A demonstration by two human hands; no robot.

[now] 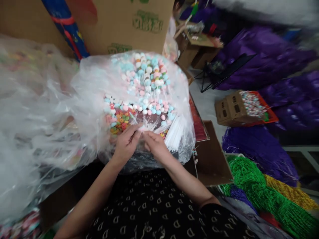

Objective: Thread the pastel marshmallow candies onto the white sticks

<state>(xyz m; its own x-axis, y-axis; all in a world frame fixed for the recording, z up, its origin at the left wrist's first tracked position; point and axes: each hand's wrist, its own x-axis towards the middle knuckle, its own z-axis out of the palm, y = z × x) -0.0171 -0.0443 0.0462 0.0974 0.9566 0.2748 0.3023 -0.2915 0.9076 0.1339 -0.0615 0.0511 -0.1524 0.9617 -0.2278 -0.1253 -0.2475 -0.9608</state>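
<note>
My left hand and my right hand meet over an open clear plastic bag, fingertips pinched close together. Between them is something small and pale, too blurred to name. Just beyond the fingertips lie thin white strands or sticks. To the right of my right hand rests a bundle of white sticks. Small orange, yellow and green ring-shaped pieces lie beside my left hand. Farther back are loose pastel balls and skewers threaded with pastel balls.
A big cardboard box stands behind the bag. More plastic bagging fills the left side. At right are an open carton, green bead strings, a box of small pieces and purple sacks. Another person's arm shows at the back.
</note>
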